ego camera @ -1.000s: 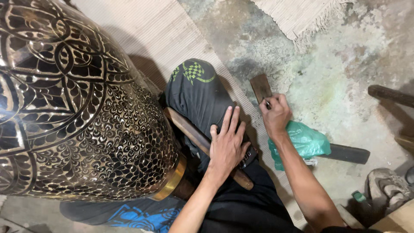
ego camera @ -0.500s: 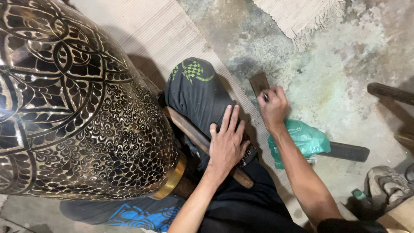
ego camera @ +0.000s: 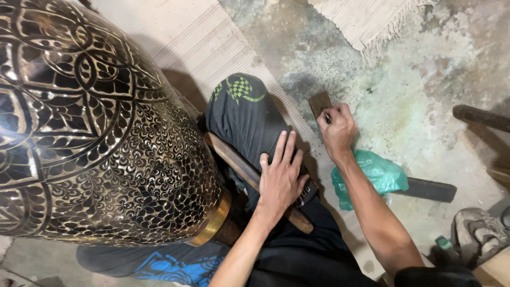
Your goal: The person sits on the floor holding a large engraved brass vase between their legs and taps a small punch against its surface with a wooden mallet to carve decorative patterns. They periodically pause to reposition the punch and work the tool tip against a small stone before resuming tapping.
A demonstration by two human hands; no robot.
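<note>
At left, an engraved metal vessel [ego camera: 90, 133] fills the view, its brass rim against the person's lap. Beside the right forearm lies a crumpled green plastic bag [ego camera: 374, 175] on the concrete floor [ego camera: 425, 95]. Left hand [ego camera: 280, 178] rests flat on a wooden stick [ego camera: 239, 167] — fingers spread. Right hand [ego camera: 337, 127] — fingers pinched on a small dark wooden block [ego camera: 319, 103] on the floor.

left hand [ego camera: 280, 180] flat, fingers spread – right hand [ego camera: 337, 129] curled shut, arm stretched forward
</note>
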